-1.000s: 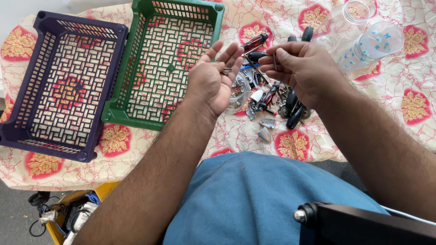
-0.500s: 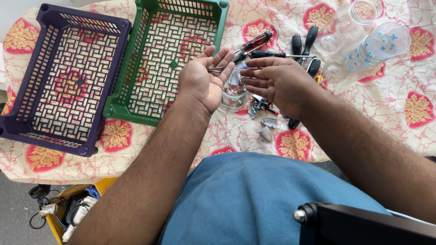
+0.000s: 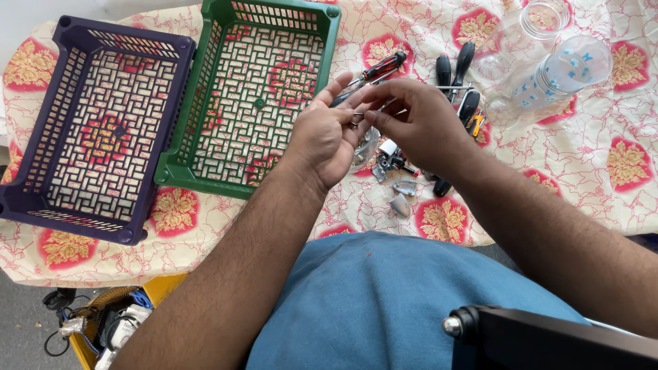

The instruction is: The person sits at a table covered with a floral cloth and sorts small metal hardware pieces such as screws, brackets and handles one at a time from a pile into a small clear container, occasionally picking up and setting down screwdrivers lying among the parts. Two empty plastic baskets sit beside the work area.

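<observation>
Green crate [image 3: 253, 103] sat beside the left hand [image 3: 325, 140], palm open; right hand [image 3: 418, 123] pinched something small, unclear, over it.

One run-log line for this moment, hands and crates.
left hand: palm up by green crate | right hand: pinching small part at left palm | purple crate: no items seen | tools: on tablecloth

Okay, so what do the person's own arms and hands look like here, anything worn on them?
Both forearms are bare up to the frame edge, with no sleeves showing. The left hand and the right hand have no gloves, and no rings, watch or bracelet can be seen. Both forearms are hairy, and the fingernails are short.
</observation>
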